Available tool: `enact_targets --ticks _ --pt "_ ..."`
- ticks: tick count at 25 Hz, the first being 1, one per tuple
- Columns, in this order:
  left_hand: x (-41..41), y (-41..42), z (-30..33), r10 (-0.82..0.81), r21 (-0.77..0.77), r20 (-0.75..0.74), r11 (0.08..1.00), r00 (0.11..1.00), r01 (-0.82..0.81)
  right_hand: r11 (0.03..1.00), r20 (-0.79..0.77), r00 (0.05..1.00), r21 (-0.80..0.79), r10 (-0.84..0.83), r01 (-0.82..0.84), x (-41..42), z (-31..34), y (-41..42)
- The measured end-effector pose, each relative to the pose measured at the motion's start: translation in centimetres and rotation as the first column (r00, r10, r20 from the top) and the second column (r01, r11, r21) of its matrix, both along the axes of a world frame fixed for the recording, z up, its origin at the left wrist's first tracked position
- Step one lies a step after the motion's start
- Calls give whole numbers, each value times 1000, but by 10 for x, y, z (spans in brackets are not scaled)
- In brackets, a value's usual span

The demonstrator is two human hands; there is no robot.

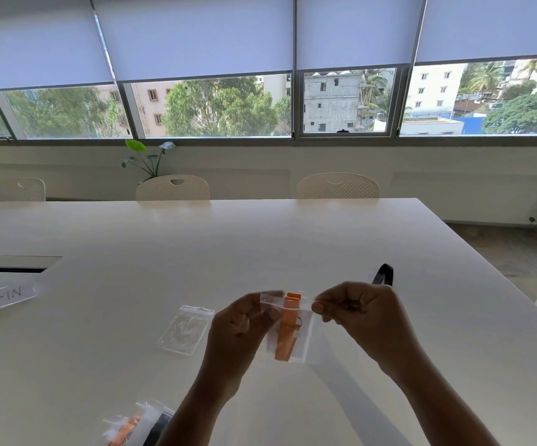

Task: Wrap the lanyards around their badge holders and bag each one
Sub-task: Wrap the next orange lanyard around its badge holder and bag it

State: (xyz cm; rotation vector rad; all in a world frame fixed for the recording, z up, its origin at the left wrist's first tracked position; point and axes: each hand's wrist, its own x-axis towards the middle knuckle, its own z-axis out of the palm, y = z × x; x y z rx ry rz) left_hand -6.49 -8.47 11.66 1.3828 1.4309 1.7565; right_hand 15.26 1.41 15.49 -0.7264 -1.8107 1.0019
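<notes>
Here's the small clear plastic bag (pixel 288 326), thin and glossy, held up above the white table (pixel 260 239) with a flat orange lanyard bundle (pixel 287 329) standing upright inside it. The left hand (pixel 235 329) pinches the bag's top left corner, fingers curled; the right hand (pixel 357 313) pinches the top right edge between thumb and forefinger, the rest tucked in. One empty clear zip bag (pixel 185 329) lies flat just left of the hands. At the near edge, finished bags (pixel 138 426) are piled, orange and black showing; their count is unclear. One black strap loop (pixel 383 274) pokes up behind the right hand. One paper sign (pixel 0 299) lies far left
</notes>
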Motion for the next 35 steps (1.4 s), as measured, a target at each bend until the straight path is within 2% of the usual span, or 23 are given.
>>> enact_targets --ticks 9,15,24,31,35 --pt "1 -5 3 85 100 142 990 986 -100 998 55 996 20 -69 68 0 5 -9" --pt "6 -8 4 129 172 145 973 981 -153 995 37 995 26 -94 93 -3 5 -13" --pt "0 -19 4 136 151 133 976 982 -156 997 51 996 -45 -67 70 -22 -10 -17" --pt "-41 -51 -14 214 -158 131 969 968 -193 953 52 998 -300 43 -25 -60 -49 -44" --pt "-71 -79 -30 291 -374 137 900 947 -223 831 20 995 -551 102 -74 -96 -82 -67"
